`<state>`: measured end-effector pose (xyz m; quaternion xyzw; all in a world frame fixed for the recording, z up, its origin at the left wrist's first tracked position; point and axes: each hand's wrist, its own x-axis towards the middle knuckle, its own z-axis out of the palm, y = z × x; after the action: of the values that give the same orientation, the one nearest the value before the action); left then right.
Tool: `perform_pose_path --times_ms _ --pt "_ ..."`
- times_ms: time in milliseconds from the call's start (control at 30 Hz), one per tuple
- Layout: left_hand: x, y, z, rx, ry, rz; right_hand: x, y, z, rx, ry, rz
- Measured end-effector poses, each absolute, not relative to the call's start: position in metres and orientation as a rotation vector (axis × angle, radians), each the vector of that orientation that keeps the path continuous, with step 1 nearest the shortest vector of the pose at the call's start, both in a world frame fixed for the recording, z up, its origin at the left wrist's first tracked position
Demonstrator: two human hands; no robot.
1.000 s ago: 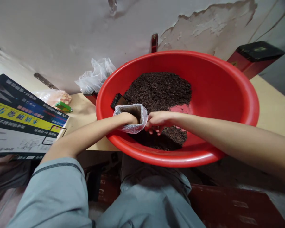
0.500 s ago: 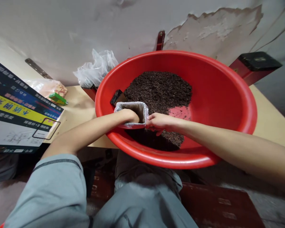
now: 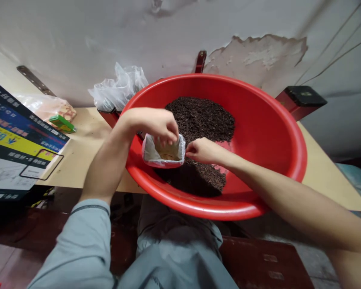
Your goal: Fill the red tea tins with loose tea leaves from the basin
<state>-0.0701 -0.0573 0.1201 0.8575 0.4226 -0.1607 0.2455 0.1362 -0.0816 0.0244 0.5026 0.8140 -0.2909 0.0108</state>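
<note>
A big red basin (image 3: 276,120) holds a heap of dark loose tea leaves (image 3: 201,116). A small box lined with a clear plastic bag (image 3: 164,152) sits at the basin's near-left edge. My left hand (image 3: 153,122) is raised over the box, fingers curled down onto the bag's top rim. My right hand (image 3: 203,151) pinches the bag's right edge, resting on the leaves.
The basin sits on a pale wooden table (image 3: 87,140) against a peeling wall. At the left lie a printed carton (image 3: 15,144), a green packet (image 3: 61,123) and crumpled plastic bags (image 3: 118,90). A red box with a black lid (image 3: 301,98) stands behind the basin at the right.
My left hand has come out of the bag and risen above the box, now gripping its top rim. The right hand has shifted slightly to the bag's edge. The camera tilted.
</note>
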Motion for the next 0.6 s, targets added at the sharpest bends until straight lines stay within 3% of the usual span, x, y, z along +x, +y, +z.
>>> perform_pose_path --times_ms 133,333,600 --pt "-0.085 -0.03 0.107 2.397 1.22 -0.036 0.154 -0.055 0.021 1.773 2.623 -0.588" --pt "-0.07 -0.02 0.059 2.435 1.061 -0.219 0.155 -0.037 -0.005 1.593 2.137 -0.436" --pt "-0.054 -0.04 0.071 2.604 1.327 -0.268 0.173 -0.034 -0.028 1.626 2.023 -0.482"
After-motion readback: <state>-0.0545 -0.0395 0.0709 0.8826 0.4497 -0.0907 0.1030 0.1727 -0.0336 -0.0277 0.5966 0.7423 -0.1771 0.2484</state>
